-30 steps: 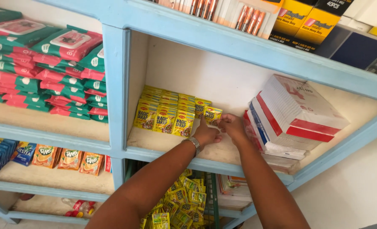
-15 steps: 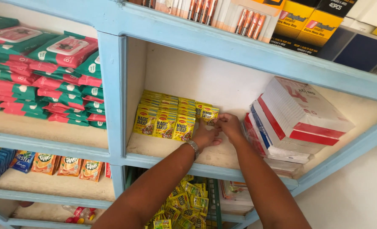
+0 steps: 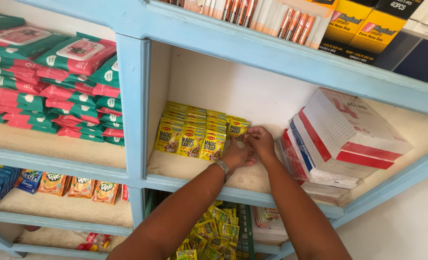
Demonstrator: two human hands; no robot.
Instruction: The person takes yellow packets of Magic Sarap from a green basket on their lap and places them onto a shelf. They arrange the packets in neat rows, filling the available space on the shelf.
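Hands meet at the far right end of the sachet rows in the middle shelf compartment. Right hand pinches the top edge of a small yellow sachet between thumb and fingertips, holding it upright at the right end of the back row. Left hand, a metal watch on its wrist, rests half-curled just below, against the front row; whether it grips anything cannot be told, as its fingers are turned away from the camera.

Yellow sachets stand in several tidy rows on the blue shelf, filling the left part of the compartment from near edge to back wall. The held sachet extends the back row by one. Bare shelf remains between the rows and the stack of red-and-white boxes leaning at the right.

Judgement on progress: stocking of this compartment appears well advanced, with the rows already formed and aligned. What seems left is seating the held sachet and, space permitting, adding more; a loose heap of similar sachets shows in the compartment below.

Green-and-red packs are piled in the compartment to the left, and orange drink packets sit lower left.
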